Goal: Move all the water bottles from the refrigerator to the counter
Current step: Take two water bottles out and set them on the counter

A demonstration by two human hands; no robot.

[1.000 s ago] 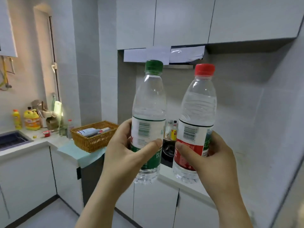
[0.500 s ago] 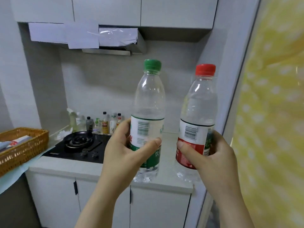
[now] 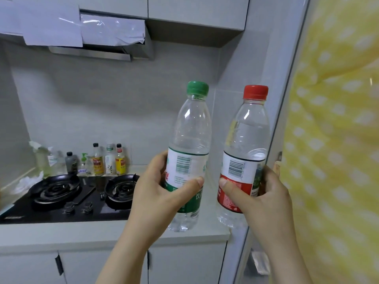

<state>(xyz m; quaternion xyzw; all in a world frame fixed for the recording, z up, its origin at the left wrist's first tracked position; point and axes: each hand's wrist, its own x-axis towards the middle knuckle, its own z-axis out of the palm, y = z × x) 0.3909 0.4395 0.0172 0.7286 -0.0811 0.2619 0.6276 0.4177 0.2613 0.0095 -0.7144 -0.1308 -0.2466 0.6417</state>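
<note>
I hold 2 bottles upright in the air, left hand (image 3: 162,191) wrapped round the green-capped bottle (image 3: 190,140), right hand (image 3: 264,199) round the red-capped bottle (image 3: 248,136), with the counter (image 3: 102,228) just below, its right edge under the red one.

Grey counter (image 3: 82,232) with stove (image 3: 96,210), condiment bottles (image 3: 98,163)

The only view (a wide-angle head camera) looks forward and a little down, close to the counter (image 3: 82,232) at lower left.

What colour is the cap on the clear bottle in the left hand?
Green plastic cap, best in head view.
</note>
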